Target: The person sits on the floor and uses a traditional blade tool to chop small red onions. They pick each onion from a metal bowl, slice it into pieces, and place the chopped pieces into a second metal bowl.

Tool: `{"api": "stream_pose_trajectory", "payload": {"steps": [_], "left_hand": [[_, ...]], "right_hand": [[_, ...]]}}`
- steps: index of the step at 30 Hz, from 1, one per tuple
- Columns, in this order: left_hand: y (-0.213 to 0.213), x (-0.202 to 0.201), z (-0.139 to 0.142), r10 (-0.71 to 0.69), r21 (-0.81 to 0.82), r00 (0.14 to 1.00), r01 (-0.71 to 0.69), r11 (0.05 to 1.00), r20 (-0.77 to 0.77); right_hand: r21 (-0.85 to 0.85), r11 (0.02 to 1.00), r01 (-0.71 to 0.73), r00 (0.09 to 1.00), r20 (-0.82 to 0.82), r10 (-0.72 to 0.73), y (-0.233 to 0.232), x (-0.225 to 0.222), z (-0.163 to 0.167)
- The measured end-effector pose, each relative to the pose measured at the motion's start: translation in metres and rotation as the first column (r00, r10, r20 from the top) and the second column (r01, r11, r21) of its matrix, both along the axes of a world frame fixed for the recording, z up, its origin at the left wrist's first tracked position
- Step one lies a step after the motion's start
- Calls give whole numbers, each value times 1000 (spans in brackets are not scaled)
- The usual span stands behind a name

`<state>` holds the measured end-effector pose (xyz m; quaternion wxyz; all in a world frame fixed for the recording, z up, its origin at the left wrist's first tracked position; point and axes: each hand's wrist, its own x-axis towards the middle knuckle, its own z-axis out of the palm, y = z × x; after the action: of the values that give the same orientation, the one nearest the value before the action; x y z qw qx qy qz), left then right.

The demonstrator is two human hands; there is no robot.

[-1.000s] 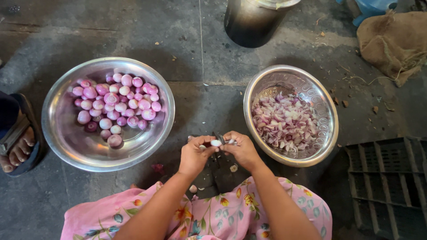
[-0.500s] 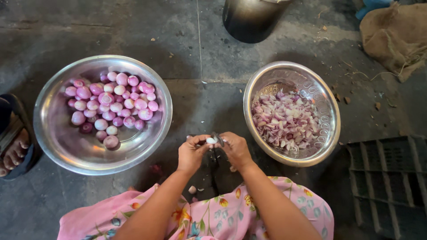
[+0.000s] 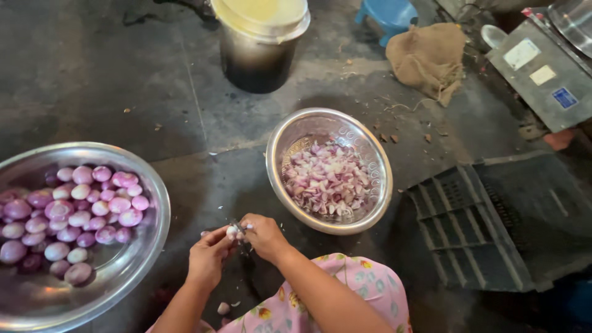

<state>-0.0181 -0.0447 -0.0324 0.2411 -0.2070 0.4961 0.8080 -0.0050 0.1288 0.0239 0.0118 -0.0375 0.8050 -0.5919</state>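
Observation:
My left hand (image 3: 206, 258) and my right hand (image 3: 266, 235) meet low in the middle, over the dark floor. Between their fingertips is a small peeled onion (image 3: 232, 232), pinched by the left fingers. The right hand is closed around a small knife (image 3: 238, 224), of which only a thin dark blade shows, lying against the onion. A steel bowl (image 3: 320, 118) of chopped purple onion pieces (image 3: 327, 179) stands just beyond the right hand. At the left, a larger steel bowl (image 3: 123, 290) holds several whole peeled onions (image 3: 92, 206).
A dark pot with a yellow lid (image 3: 259, 37) stands at the back, with a burlap sack (image 3: 428, 55) and a blue stool (image 3: 391, 12) to its right. A black plastic crate (image 3: 487, 222) lies at the right, with a grey metal machine (image 3: 542, 68) behind it. An onion scrap (image 3: 223, 307) lies by my knee.
The view has swung to the right, so both bowls sit further left in the picture. Both hands stay together on the onion.

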Motion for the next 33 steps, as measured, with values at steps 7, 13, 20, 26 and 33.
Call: {"api": "stream_pose_trajectory", "payload": {"steps": [7, 13, 20, 26, 33], "left_hand": [[-3, 5, 15, -8, -33, 984, 2, 999, -178], [1, 5, 16, -4, -113, 953, -32, 993, -302], [5, 6, 8, 45, -59, 977, -59, 997, -210], [15, -2, -11, 76, 17, 997, -77, 997, 21], [17, 1, -8, 52, 23, 990, -49, 999, -131]], "right_hand": [[-67, 998, 23, 976, 217, -7, 5, 9, 30], [66, 998, -4, 999, -37, 6, 3, 8, 36], [140, 990, 22, 999, -46, -15, 2, 3, 10], [280, 959, 53, 989, -149, -12, -3, 1, -2], [192, 980, 56, 965, 239, -102, 0, -7, 4]]}}
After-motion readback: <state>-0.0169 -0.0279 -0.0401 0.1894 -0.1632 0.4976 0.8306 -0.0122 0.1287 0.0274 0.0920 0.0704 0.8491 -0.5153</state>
